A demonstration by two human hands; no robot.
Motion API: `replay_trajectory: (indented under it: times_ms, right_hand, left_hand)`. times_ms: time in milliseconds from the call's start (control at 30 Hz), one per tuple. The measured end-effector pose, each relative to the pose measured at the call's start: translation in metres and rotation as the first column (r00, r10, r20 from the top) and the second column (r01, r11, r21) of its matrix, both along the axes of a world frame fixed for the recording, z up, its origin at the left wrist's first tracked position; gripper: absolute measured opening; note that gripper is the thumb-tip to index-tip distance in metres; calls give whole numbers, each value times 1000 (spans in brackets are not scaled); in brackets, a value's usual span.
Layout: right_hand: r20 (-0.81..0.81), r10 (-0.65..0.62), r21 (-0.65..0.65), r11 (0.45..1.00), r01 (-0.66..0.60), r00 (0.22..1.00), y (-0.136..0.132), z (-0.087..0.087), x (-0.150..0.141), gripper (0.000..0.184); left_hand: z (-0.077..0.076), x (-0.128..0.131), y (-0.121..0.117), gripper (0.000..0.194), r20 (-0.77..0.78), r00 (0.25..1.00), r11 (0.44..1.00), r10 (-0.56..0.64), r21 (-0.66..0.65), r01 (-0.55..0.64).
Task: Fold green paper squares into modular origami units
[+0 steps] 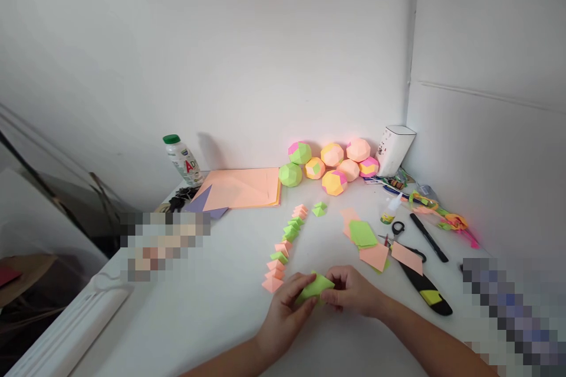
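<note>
My left hand [285, 309] and my right hand [354, 291] meet low over the white table [212, 306], both pinching one folded green paper piece [315, 287] between them. Just beyond my hands a curved row of small folded green and pink paper units [285, 244] runs away from me. A loose green unit [319, 208] lies past the row's far end. Flat green and pink paper squares [365, 235] lie to the right of the row.
Several paper balls [329, 168] sit by the back wall, with a stack of orange sheets [241, 187] and a green-capped bottle [182, 159] to their left. A white box [393, 150], glue bottle [391, 209], scissors [404, 241], black pen [428, 237] and black-yellow cutter [427, 291] lie at right.
</note>
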State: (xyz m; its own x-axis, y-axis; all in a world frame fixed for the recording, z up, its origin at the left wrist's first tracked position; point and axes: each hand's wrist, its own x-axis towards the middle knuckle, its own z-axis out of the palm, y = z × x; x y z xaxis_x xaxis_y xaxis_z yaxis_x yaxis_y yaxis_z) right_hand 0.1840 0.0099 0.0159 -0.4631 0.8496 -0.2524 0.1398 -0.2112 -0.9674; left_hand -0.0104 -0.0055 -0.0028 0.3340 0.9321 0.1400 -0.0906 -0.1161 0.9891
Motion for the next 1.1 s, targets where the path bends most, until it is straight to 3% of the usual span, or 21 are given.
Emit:
replay_trajectory:
  times_ms: [300,600,800,1100]
  right_hand:
    - [67,-82,182,981,68,994,-2,9,-2,33]
    - [75,-85,188,980,70,994,0,4,1,34]
    - [56,-74,201,978,62,996,0,0,0,34]
    - [14,-130,275,954,121,991,-4,12,-1,26]
  left_hand:
    - [-8,1,-1,26,45,998,994,54,-95,-50]
    - [-7,1,2,27,104,993,998,50,-53,-45]
    - [-8,2,0,29,-28,999,997,17,79,-15]
    - [9,1,0,26,-216,975,994,-55,76,73]
